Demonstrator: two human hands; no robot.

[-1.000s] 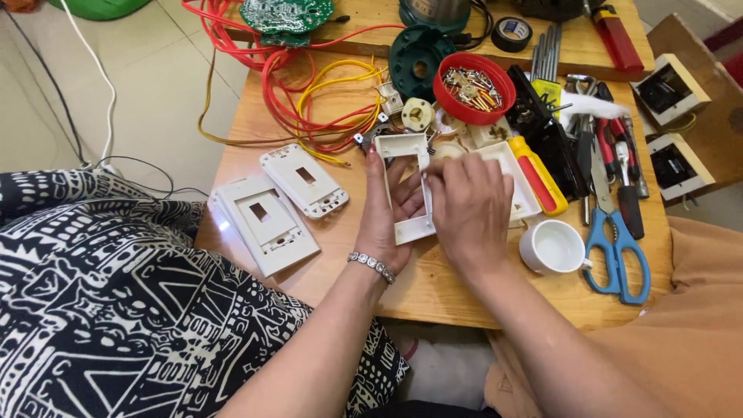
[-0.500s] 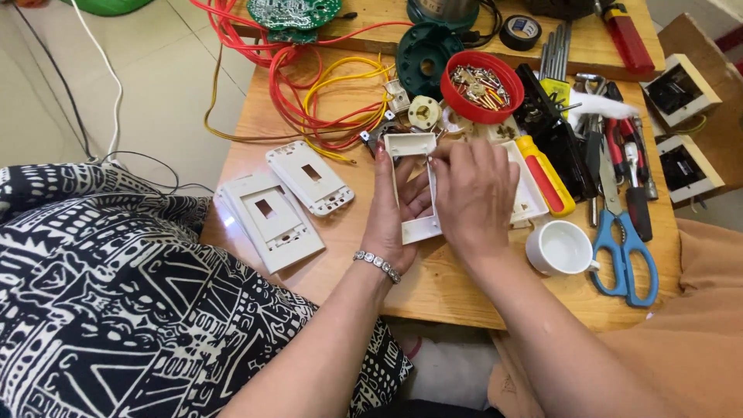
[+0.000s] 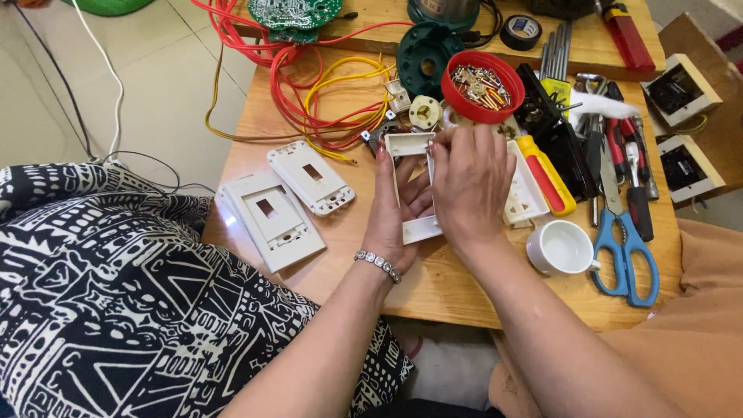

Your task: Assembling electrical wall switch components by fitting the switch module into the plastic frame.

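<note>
Both my hands hold a white rectangular switch-plate frame (image 3: 409, 144) upright over the wooden table (image 3: 449, 286). My left hand (image 3: 393, 209), with a bracelet at the wrist, supports it from the left and underneath. My right hand (image 3: 469, 186) covers its right side, fingers curled over the frame. Two more white switch plates lie to the left, one nearer (image 3: 272, 218) and one farther (image 3: 311, 176).
Red and yellow wires (image 3: 309, 93) tangle at the back left. A red bowl of screws (image 3: 481, 87), a yellow-red screwdriver (image 3: 546, 173), a white cup (image 3: 560, 248), blue scissors (image 3: 624, 248), pliers and black tape lie to the right. Patterned fabric covers my lap at left.
The view has shifted slightly; both hands keep hold of the white frame and have turned it a little, with the right fingers moving along its edge.
</note>
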